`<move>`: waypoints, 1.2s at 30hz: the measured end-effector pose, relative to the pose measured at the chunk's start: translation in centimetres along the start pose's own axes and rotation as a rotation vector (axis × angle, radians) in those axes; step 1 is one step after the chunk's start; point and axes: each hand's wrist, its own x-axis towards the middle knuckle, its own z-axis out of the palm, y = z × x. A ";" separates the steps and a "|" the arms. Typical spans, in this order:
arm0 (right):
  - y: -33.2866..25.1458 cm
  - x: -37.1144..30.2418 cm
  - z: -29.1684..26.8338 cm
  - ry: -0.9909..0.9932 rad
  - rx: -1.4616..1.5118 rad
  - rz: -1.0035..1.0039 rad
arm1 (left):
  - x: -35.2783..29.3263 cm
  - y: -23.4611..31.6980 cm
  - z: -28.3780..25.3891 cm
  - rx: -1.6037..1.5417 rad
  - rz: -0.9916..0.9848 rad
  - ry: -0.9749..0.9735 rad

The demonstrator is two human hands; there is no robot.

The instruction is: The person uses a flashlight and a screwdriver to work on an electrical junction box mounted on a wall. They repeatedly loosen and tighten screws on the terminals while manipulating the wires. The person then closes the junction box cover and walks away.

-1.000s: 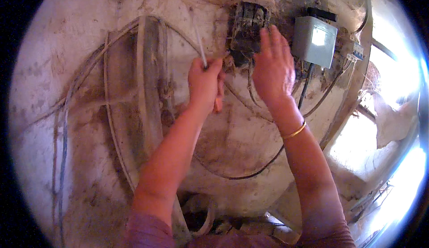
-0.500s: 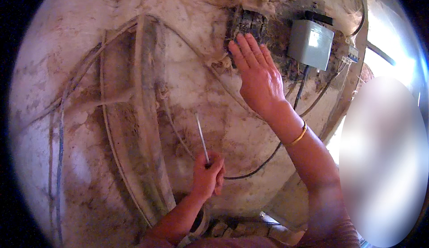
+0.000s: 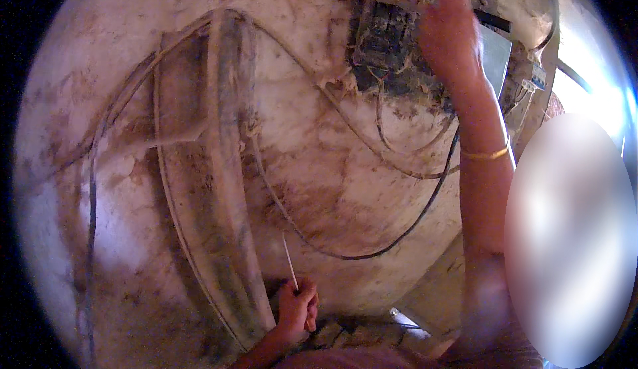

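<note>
My left hand (image 3: 297, 306) is closed around the handle of a screwdriver (image 3: 290, 259), low in front of the wall. Its thin pale shaft points upward; the fist hides most of the handle. My right hand (image 3: 453, 36) is raised high, slightly blurred, with a finger stretched up to the top edge of the picture. No object shows in it. Behind and beside that hand are a dusty dark fuse block (image 3: 385, 36) on a blackened board and a grey metal box (image 3: 497, 56), which the hand and forearm partly cover.
A black cable (image 3: 372, 256) hangs in a loop across the dirty plaster wall (image 3: 345, 203). Left of it, a long upright beam (image 3: 229, 163) leans with other cables beside it. A small terminal piece with wires (image 3: 537, 76) is at the right, near a bright opening and a blurred patch.
My right hand has moved up and right, from in front of the fuse block to across the grey box. My left hand with the screwdriver has dropped lower.
</note>
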 end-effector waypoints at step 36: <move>-13.9 -51.2 -67.2 -0.935 -0.925 1.026 | -19.2 -34.9 33.8 0.983 -0.692 -1.403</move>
